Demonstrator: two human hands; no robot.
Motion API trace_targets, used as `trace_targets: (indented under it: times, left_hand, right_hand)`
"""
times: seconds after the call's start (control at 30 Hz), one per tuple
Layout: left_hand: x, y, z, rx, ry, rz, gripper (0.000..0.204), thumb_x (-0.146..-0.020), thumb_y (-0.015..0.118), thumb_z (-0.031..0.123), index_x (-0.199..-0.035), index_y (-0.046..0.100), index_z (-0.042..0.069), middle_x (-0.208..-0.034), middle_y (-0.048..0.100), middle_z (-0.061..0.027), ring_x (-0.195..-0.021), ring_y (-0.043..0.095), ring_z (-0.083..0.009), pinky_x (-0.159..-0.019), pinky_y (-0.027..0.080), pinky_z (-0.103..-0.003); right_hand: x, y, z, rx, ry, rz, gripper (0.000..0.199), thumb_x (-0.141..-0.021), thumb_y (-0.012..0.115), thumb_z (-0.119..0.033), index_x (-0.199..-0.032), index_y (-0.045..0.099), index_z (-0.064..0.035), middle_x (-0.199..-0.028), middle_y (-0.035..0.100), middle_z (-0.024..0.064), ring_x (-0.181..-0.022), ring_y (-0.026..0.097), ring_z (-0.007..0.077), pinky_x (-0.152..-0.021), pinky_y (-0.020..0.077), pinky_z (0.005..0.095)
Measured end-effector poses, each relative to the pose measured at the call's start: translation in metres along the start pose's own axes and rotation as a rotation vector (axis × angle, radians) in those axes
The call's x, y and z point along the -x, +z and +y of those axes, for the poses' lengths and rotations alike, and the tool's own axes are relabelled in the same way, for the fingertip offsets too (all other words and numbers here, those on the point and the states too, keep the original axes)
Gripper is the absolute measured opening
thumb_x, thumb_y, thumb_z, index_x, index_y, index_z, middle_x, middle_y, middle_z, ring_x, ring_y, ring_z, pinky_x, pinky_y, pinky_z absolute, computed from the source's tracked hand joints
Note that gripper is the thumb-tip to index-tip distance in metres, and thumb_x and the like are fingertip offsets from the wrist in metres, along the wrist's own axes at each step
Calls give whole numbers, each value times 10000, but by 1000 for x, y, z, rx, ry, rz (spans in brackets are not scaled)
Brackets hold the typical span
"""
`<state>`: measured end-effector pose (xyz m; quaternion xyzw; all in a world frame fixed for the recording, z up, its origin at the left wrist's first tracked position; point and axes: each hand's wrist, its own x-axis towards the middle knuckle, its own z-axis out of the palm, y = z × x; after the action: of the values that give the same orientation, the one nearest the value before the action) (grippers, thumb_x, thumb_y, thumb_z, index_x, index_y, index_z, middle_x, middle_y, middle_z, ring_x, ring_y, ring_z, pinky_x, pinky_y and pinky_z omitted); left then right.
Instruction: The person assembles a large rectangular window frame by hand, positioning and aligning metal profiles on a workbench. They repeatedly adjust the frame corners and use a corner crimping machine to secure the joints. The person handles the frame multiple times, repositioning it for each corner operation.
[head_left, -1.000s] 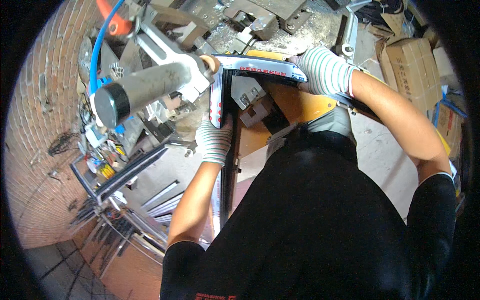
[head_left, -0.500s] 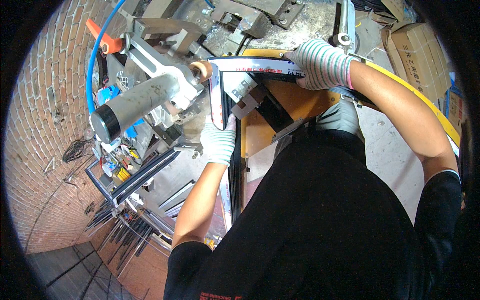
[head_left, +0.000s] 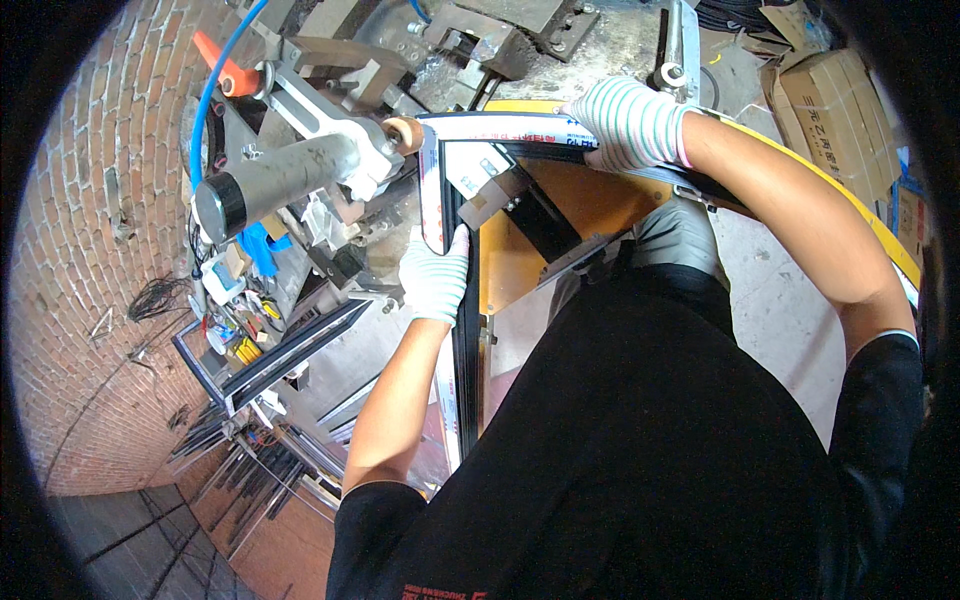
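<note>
Both my hands wear striped white gloves. My left hand is wrapped round the left bar of a dark metal frame covered with white printed film, just below its corner. On the frame's far bar, my right hand grips with the fingers curled over its edge. The frame's corner lies on the machine, against a metal corner block. Close beside that corner is a tan roller at the end of a clamp arm with a grey cylinder. My fingertips under the bars are hidden.
An orange lever and a blue hose stand at the upper left beside a brick wall. A yellow curved edge runs along the right. Cardboard boxes sit beyond it. Another dark frame and tools lie lower left.
The view has shifted slightly, so the clamp cylinder and lever appear a little further right and up. Both hands keep their hold on the frame, which rests in nearly the same place.
</note>
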<state>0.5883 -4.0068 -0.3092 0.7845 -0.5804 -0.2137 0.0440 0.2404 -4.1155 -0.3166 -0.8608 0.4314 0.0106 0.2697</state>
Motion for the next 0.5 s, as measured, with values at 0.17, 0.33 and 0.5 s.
trace_targets:
  times: [0.17,0.33,0.5]
  left_hand:
    - [-1,0,-1,-26,13,-3,506,-872,823,457,-1132,695,41,-990,761,-259,-950,734,-458,-857,575,-490]
    - [-2,0,-2,-15,24,-9,507,-871,818,476,-1100,681,45,-977,757,-266,-951,731,-472,-855,573,-502]
    - [-1,0,0,-77,-25,-19,502,-872,820,477,-1091,678,47,-971,756,-266,-945,730,-475,-844,574,-507]
  right_hand:
    - [2,1,0,-32,2,15,429,-789,781,-298,-1130,726,-43,-876,731,239,-854,715,449,-782,577,503]
    - [2,-5,-6,-46,46,-33,471,-750,778,-244,-1177,727,-52,-846,721,246,-836,711,451,-788,574,500]
    - [4,-5,-5,-41,29,-7,454,-756,791,-249,-1152,725,-37,-836,715,246,-829,709,456,-785,573,503]
